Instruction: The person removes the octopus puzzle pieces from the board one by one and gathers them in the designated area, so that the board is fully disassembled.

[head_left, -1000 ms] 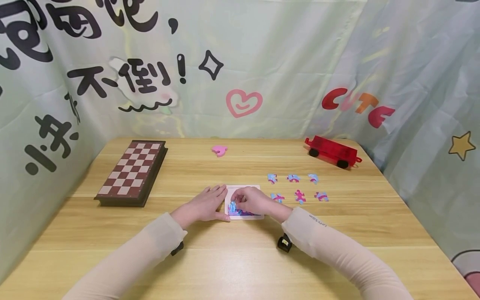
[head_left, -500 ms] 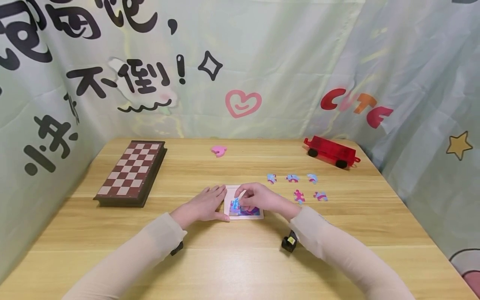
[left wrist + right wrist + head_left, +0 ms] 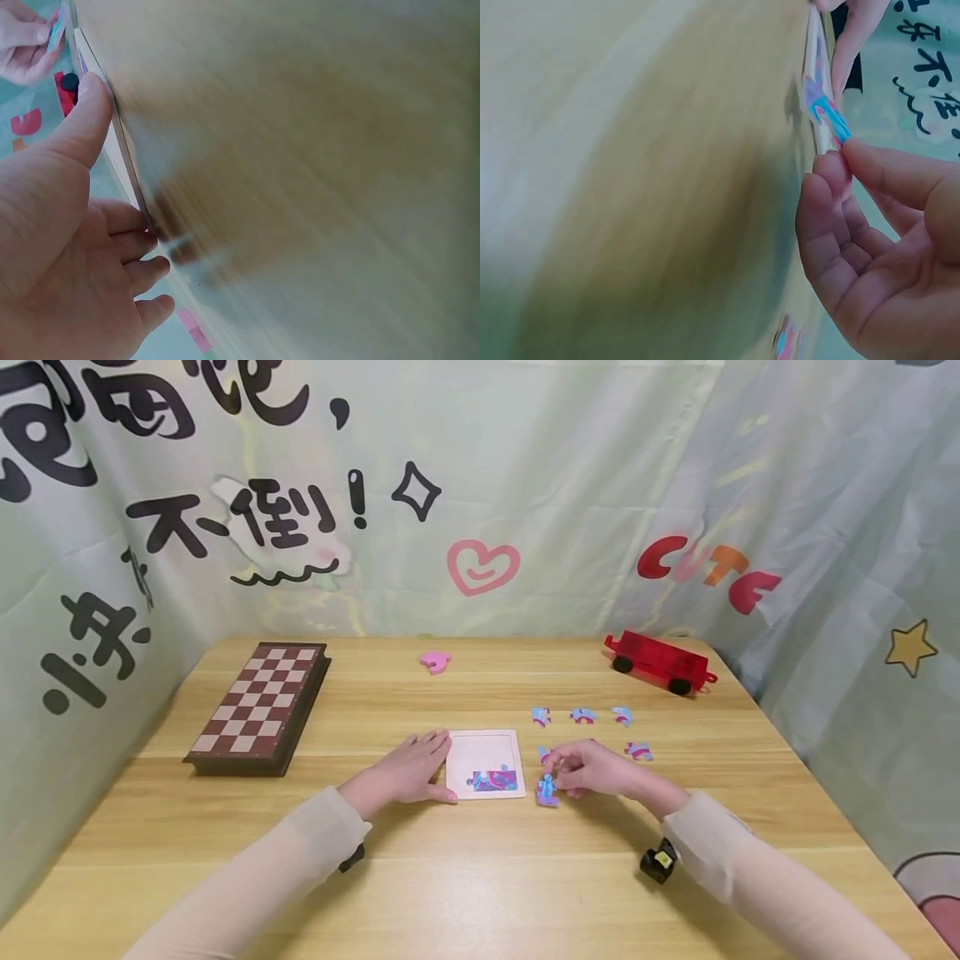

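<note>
My right hand [image 3: 596,768] pinches a blue-and-purple jigsaw piece [image 3: 546,790] between thumb and fingertips, just right of the puzzle tray. The right wrist view shows the jigsaw piece [image 3: 826,109] sticking out beyond the fingertips. The square white puzzle tray [image 3: 480,750] lies on the table, with joined purple and blue pieces [image 3: 495,779] along its near side, toward the right. My left hand [image 3: 408,770] rests at the tray's left edge, fingers extended and thumb at the near corner. In the left wrist view, the thumb of my left hand [image 3: 56,195] lies against the tray's edge.
Loose jigsaw pieces [image 3: 582,716] lie in rows right of the tray, some partly hidden by my right hand. A brown checkered chessboard box [image 3: 258,697] stands at the left. A pink piece [image 3: 435,662] lies at the back, and a red toy wagon [image 3: 660,662] at the back right.
My right hand has moved from over the tray to its right side, carrying the jigsaw piece. The tray's near left corner now shows bare. My left hand has stayed put.
</note>
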A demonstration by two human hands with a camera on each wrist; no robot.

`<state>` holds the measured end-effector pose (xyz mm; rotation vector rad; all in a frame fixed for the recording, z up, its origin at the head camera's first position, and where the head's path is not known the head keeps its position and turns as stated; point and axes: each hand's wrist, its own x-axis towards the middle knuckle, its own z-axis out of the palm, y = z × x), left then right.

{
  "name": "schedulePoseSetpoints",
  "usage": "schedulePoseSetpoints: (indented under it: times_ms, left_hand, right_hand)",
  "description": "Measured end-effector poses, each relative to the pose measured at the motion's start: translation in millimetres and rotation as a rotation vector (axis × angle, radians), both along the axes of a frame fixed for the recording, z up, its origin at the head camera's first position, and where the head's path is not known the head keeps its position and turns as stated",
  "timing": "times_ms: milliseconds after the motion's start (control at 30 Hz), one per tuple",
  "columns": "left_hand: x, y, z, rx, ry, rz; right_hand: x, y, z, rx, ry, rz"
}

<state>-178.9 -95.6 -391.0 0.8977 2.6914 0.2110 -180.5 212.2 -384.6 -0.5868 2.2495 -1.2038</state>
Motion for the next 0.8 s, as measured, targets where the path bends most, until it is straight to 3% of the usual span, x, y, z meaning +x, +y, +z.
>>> schedulePoseSetpoints:
  times_ms: [467, 633, 800]
  left_hand:
    - [0.5, 0.4, 0.0, -0.015, 0.001, 0.006]
    - [0.1, 0.8, 0.1, -0.01, -0.01, 0.008]
    - [-0.6, 0.5, -1.2, -0.02, -0.001, 0.008]
  right_hand:
    - [6.5, 14.2, -3.4, 0.047, 0.045, 0.083]
    - [5.7, 12.6, 0.1, 0.112, 0.062, 0.07]
    - [1.1, -0.7, 6.8, 0.12, 0.137, 0.06]
